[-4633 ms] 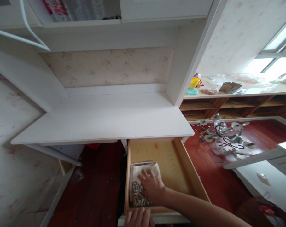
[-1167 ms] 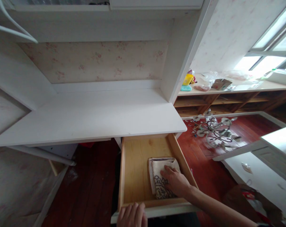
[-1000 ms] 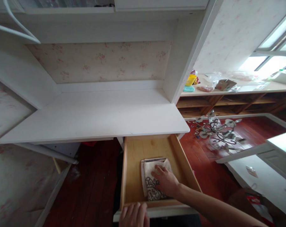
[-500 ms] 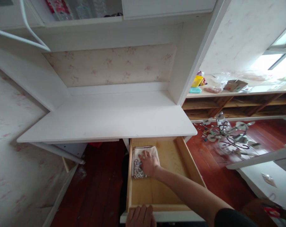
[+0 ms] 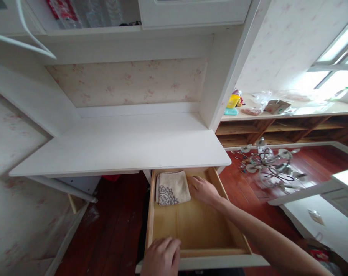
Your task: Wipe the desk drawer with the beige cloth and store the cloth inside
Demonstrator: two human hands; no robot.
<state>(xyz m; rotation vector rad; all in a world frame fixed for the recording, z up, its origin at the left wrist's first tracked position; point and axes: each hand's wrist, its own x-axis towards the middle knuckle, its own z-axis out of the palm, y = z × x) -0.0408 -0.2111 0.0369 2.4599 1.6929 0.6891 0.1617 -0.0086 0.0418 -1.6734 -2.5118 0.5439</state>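
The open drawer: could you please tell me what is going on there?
A person has both hands at the drawer. A folded cloth with a dark scroll pattern lies in its back left corner. The right hand is inside, just beside the cloth; whether they touch is unclear. The left hand is at the drawer's front edge.

The drawer (image 5: 201,230) is free toward the front; folded cloth (image 5: 173,188) blocks its rear left; the desktop (image 5: 127,143) overhangs.

Domestic room, from where I stand: floral wallpaper (image 5: 119,82), white desk (image 5: 133,143), reddish plank floor (image 5: 116,230), low shelving (image 5: 234,127) near a window (image 5: 339,63), chandelier (image 5: 284,168) lying about.
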